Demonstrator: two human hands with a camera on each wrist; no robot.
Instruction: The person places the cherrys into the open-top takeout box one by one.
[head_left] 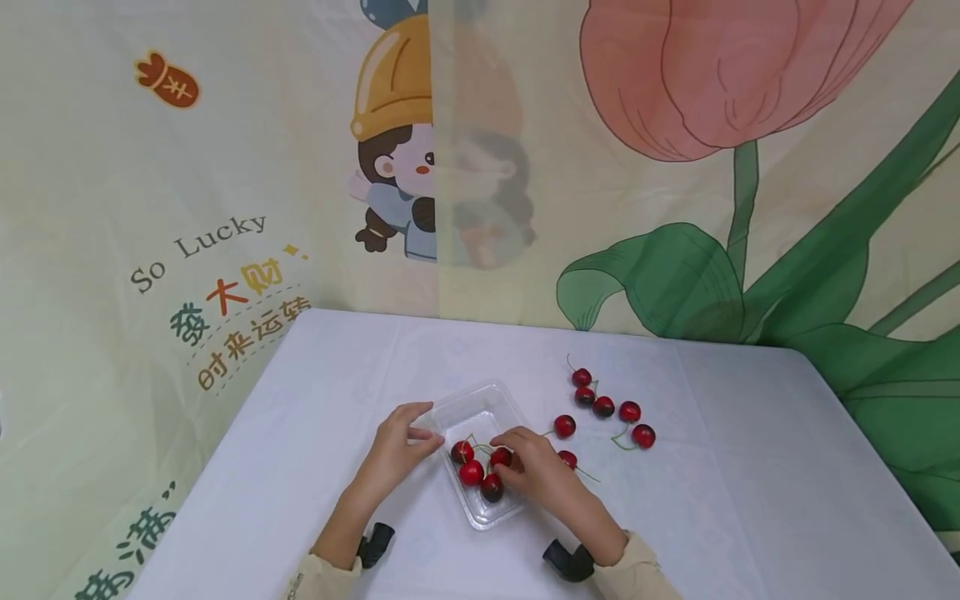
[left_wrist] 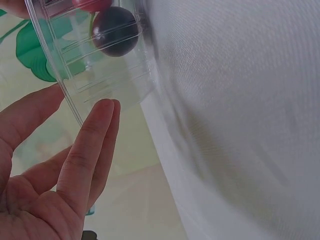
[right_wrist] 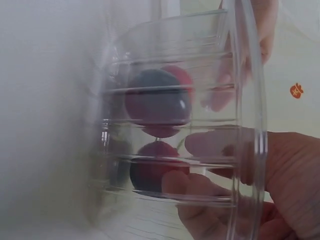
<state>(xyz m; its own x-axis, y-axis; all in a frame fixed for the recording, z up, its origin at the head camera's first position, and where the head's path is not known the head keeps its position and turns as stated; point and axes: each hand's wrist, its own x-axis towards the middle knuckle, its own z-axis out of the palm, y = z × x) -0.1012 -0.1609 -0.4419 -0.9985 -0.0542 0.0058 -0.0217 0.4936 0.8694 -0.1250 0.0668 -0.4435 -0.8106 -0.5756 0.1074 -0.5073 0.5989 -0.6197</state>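
A clear plastic box (head_left: 468,418) stands on the white table with several dark red cherries (head_left: 471,473) in its near half. At its left side is my left hand (head_left: 397,442); the left wrist view shows straight fingers (left_wrist: 87,150) touching the outer wall and the thumb near the rim. My right hand (head_left: 540,471) reaches over the right rim into the box. Its thumb and fingers pinch a cherry (head_left: 501,457) beside the others. Through the clear wall, the right wrist view shows the fingertips (right_wrist: 175,183) against this cherry, partly covering it.
More cherries (head_left: 603,407) with green stems lie loose on the table (head_left: 720,500) to the right of the box. One cherry (head_left: 567,459) is close beside my right hand. A printed cloth (head_left: 517,283) hangs behind the table and along its left.
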